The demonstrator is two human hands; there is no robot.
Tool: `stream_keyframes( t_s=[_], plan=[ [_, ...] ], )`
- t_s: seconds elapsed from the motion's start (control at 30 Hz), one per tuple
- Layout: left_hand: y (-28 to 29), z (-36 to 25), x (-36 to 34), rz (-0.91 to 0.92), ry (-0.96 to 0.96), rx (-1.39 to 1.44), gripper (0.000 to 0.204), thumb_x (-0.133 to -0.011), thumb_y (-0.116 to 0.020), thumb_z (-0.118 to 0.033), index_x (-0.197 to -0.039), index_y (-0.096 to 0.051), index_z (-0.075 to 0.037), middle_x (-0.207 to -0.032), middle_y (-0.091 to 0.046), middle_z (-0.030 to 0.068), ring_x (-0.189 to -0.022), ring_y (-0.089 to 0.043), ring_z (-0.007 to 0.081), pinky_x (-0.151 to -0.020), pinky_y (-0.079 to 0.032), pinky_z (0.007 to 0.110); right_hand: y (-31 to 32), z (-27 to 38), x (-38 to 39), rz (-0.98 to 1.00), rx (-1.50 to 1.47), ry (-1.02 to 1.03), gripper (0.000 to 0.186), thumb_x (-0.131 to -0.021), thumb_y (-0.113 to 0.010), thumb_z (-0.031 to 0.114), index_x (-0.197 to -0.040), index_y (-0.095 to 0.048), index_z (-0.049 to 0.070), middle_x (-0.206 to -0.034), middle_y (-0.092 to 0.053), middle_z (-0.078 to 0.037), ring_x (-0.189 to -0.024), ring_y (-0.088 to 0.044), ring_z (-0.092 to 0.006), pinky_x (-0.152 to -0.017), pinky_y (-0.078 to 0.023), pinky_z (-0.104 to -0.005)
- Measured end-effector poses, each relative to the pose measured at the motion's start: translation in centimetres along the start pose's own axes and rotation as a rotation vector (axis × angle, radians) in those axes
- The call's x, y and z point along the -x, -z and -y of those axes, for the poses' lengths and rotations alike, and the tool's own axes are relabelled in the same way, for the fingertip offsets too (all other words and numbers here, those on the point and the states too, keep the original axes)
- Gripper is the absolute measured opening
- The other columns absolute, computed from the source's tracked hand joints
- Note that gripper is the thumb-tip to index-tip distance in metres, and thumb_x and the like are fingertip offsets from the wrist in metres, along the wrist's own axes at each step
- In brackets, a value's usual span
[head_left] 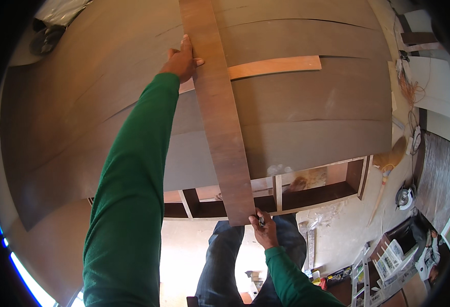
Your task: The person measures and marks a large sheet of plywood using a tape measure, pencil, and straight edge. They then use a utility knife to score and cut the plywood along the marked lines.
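Observation:
A long brown wooden board (215, 102) lies lengthwise from the far edge toward me, across a large brown sheet (307, 97). My left hand (181, 62) is spread against the board's left edge, its thumb resting on the board and a finger stretched along the edge. At the board's near right corner, my right hand (265, 231) is closed, with a small dark item between its fingers that I cannot make out. Beneath the board, a narrow lighter wooden strip (276, 66) runs crosswise over the sheet and shows on both sides.
Under the sheet's near edge shows a wooden frame (278, 194) with open compartments. To the right on the floor are a circular saw (404, 197), a broom (386, 174) and tangled cords (412, 92). A ladder (360, 273) and a crate of papers (389, 256) sit lower right.

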State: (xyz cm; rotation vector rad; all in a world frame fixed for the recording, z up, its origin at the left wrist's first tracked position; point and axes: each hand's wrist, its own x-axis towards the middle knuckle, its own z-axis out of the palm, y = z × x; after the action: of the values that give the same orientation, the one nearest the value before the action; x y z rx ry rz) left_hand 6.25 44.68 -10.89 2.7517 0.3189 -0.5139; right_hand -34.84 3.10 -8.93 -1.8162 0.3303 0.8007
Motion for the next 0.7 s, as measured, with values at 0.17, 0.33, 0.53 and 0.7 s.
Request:
stream_keyframes(
  t_s=[0.17,0.33,0.53,0.7],
  plan=[
    [0.7,0.0,-0.4,0.081,0.008,-0.049,0.093,-0.103,-0.061,-0.036,-0.163,0.000,0.000,-0.167,-0.029,0.0209,-0.149,-0.024,0.0472,-0.122,-0.032,0.047,0.1,0.1,0.1,-0.006,-0.041,-0.033,0.037,-0.098,-0.073,0.028,-0.126,-0.067,0.005,-0.100,-0.067,-0.012,-0.094,-0.063,-0.0261,-0.087,-0.051,-0.0367],
    [0.8,-0.3,-0.5,0.093,0.017,-0.040,0.093,-0.103,-0.060,-0.037,-0.163,0.000,0.002,-0.167,-0.028,0.0206,-0.148,-0.026,0.0477,-0.121,-0.032,0.047,0.4,-0.6,0.0,0.000,-0.070,-0.104,0.038,-0.098,-0.072,0.029,-0.126,-0.067,0.004,-0.103,-0.069,-0.014,-0.097,-0.064,-0.0251,-0.088,-0.051,-0.0368],
    [0.7,-0.3,-0.1,0.009,-0.016,-0.047,0.087,-0.105,-0.058,-0.034,-0.162,-0.004,0.004,-0.140,-0.060,0.0269,-0.139,-0.039,0.0474,-0.119,-0.030,0.047,0.6,-0.2,-0.3,0.014,-0.060,-0.122,0.039,-0.099,-0.072,0.031,-0.126,-0.067,0.003,-0.105,-0.069,-0.015,-0.097,-0.065,-0.0252,-0.090,-0.051,-0.0365],
    [0.9,-0.5,-0.4,0.054,0.003,-0.072,0.089,-0.105,-0.058,-0.035,-0.162,-0.002,0.005,-0.151,-0.048,0.0247,-0.144,-0.032,0.0488,-0.121,-0.029,0.047,0.7,-0.8,-0.1,-0.018,-0.106,-0.127,0.038,-0.099,-0.073,0.031,-0.124,-0.067,0.002,-0.105,-0.069,-0.014,-0.096,-0.065,-0.0237,-0.089,-0.051,-0.0352]
  ],
)
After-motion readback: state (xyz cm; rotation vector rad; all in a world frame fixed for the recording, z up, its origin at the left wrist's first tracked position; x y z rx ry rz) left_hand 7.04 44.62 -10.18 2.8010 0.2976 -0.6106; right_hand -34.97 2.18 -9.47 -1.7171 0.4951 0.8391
